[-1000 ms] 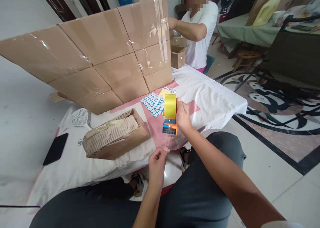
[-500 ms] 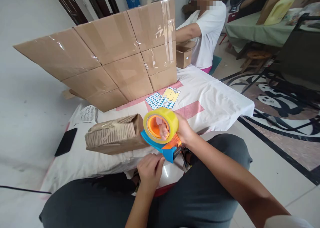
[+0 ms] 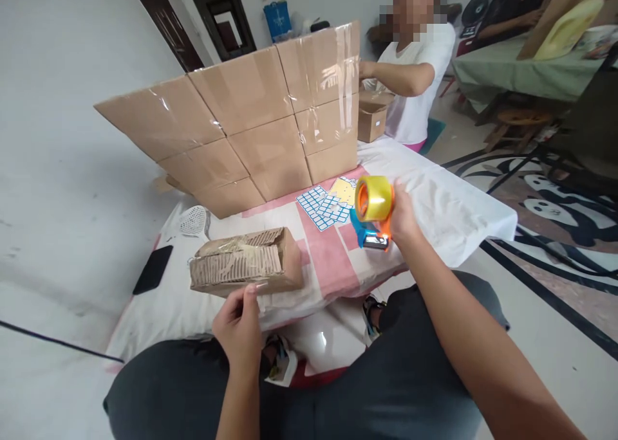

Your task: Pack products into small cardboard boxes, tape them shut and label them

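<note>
My right hand (image 3: 403, 216) is wrapped round a tape dispenser (image 3: 373, 199) with a yellow roll and blue and orange parts, held over the table's front part. My left hand (image 3: 240, 318) is pinched, with a small clear piece of tape (image 3: 259, 285) at its fingertips. Just beyond the left hand lies a small cardboard box (image 3: 246, 260) with torn, ridged cardboard on top and its right part open. Printed sheets (image 3: 322, 207) with blue grids lie between the box and the tall cardboard panel.
A taped cardboard panel (image 3: 263, 128) stands across the table's back. On the left are a black flat device (image 3: 153, 269) and a white perforated object (image 3: 193, 221). Behind the panel, a person in white reaches to an open box (image 3: 373, 117).
My right hand has moved right with the dispenser, and my left hand has moved left, away from it. The hands are now far apart. The view has shifted.
</note>
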{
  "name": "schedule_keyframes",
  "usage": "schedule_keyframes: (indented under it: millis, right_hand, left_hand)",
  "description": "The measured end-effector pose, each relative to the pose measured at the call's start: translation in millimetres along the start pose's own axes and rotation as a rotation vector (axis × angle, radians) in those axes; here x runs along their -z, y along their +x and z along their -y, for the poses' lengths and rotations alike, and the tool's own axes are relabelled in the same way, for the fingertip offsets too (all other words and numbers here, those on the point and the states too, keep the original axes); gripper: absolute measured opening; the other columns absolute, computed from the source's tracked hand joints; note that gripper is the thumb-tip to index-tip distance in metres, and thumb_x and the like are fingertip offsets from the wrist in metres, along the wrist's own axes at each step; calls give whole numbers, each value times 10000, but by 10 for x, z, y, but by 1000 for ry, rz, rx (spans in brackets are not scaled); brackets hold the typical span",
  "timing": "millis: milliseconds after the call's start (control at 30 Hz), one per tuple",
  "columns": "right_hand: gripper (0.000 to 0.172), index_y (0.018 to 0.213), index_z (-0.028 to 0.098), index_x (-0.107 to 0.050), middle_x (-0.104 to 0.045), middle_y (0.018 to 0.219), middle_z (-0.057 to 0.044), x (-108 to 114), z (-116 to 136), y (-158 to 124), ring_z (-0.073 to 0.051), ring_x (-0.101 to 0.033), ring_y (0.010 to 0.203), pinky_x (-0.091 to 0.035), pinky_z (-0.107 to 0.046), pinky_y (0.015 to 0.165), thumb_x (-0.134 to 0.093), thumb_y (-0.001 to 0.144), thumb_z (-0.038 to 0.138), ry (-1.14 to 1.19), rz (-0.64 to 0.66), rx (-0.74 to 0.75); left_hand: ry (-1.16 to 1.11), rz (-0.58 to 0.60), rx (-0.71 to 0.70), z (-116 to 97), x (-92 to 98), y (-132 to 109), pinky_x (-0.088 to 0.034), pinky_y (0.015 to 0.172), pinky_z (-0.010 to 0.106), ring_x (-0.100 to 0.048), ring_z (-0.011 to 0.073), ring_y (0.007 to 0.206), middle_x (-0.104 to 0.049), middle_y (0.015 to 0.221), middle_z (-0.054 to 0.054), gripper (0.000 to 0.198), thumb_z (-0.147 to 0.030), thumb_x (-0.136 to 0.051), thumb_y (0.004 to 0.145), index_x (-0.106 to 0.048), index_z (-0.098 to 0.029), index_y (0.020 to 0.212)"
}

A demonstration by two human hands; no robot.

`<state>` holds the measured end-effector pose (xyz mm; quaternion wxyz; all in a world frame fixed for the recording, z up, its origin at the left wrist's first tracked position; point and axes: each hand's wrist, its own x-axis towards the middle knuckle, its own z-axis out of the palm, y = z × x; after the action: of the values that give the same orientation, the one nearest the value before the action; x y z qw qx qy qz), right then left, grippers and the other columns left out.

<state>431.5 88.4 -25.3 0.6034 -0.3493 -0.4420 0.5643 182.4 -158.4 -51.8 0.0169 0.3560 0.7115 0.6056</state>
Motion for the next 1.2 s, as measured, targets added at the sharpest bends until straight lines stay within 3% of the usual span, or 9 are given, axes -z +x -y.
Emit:
schedule_keyframes:
  millis: [133, 300, 500, 600, 667, 767, 833, 967, 1200]
  right_hand:
    - [426, 852, 204, -631, -691, 786, -35, -48, -421, 169, -228, -670, 704, -564, -346, 630, -702, 758, 613, -281, -52, 29]
    - [411, 953, 209, -626, -710, 870, -59, -57, -704, 218, -259, -693, 778, -575, -386, 705, -531, 837, 591, -320, -125, 10]
    - [475, 1024, 196, -555, -628, 906, -79, 6, -706, 157, -278, -624, 845, -527, -424, 774, -639, 765, 585, -504, -359, -8]
    - [522, 1111, 181, -520, -576, 1027, -93, -76, -535, -63, -275, -563, 968, -485, -432, 873, -689, 747, 516, -599, -460, 129]
    - [374, 1060, 189, -554, -573, 998, -74, -218, -367, -323, -250, -551, 945, -470, -402, 861, -672, 799, 429, -664, -287, 325]
    - [116, 985, 210, -603, -598, 870, -35, -521, -115, -833, -194, -556, 778, -457, -337, 725, -585, 908, 295, -641, 352, 494]
    - [188, 1051, 218, -627, -602, 840, -22, -720, -3, -1164, -185, -563, 754, -453, -320, 694, -654, 880, 293, -595, 646, 496]
    - [108, 948, 213, -640, -568, 735, 6, -960, 49, -1526, -166, -562, 686, -429, -292, 629, -688, 854, 233, -630, 734, 494]
    - [94, 899, 200, -609, -594, 741, -8, -932, 36, -1419, -159, -544, 681, -417, -303, 644, -554, 968, 168, -746, 795, 642]
  left_hand:
    - [-179, 30, -66, 31, -35, 88, -447, 622, 240, -550, 117, 630, -594, 653, -33, 218, -372, -671, 891, -726, -198, 771]
    - [-291, 84, -191, 79, 85, 155, -504, 877, 329, -668, 199, 987, -724, 955, 40, 208, -291, -661, 897, -703, -203, 713]
    - [-277, 147, -185, 85, 182, 274, -531, 863, 342, -699, 207, 976, -766, 1043, 52, 244, -256, -640, 909, -657, -197, 672]
    - [-266, 169, -203, 74, 198, 326, -549, 813, 336, -699, 184, 876, -766, 1062, 48, 243, -248, -637, 907, -656, -199, 669]
    - [-251, 206, -254, 81, 180, 317, -556, 803, 332, -693, 172, 847, -766, 1071, 46, 205, -219, -643, 899, -677, -208, 697]
    - [-267, 306, -373, 115, 103, 221, -563, 771, 322, -690, 163, 820, -774, 1057, 45, 166, -164, -643, 885, -686, -217, 733]
    - [-307, 387, -454, 140, 42, 129, -565, 734, 314, -691, 162, 795, -779, 1037, 48, 150, -142, -644, 876, -684, -217, 752]
    - [-338, 495, -569, 181, -23, 8, -559, 719, 328, -697, 178, 796, -782, 1012, 64, 111, -125, -665, 857, -710, -223, 830]
    - [-134, 461, -471, 140, -7, 115, -532, 773, 306, -684, 162, 837, -768, 1005, 46, 145, -163, -654, 886, -675, -211, 751]
